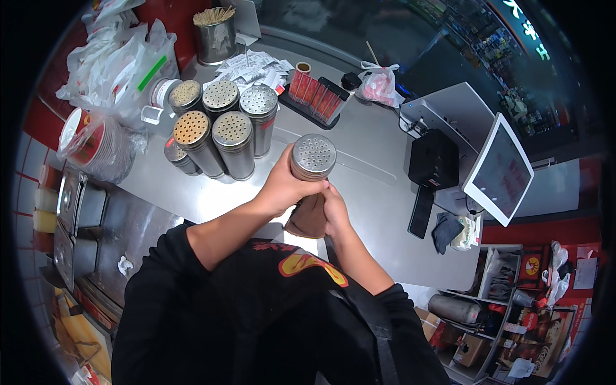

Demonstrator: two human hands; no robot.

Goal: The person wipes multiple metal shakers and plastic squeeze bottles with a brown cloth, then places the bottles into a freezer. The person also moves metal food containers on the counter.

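Observation:
My left hand [283, 185] is wrapped round a metal shaker [313, 156] with a perforated lid, held upright above the steel counter [369, 192]. Just below it, my right hand [335, 210] is closed on a brown cloth [307, 219], close to the shaker's lower part. The shaker's base is hidden behind my hands and the cloth. Left of my hands stand several more metal shakers [233, 144] in a tight cluster, some with powder on their pierced tops; one has an orange top [192, 128].
Paper receipts [247, 69] and a small card rack [314, 102] lie behind the shakers. A tin of wooden sticks [215, 38], plastic bags [115, 70] and wrapped paper cups [96, 144] fill the left. On the right are a black box [433, 159], phone [421, 212] and tilted screen [500, 170].

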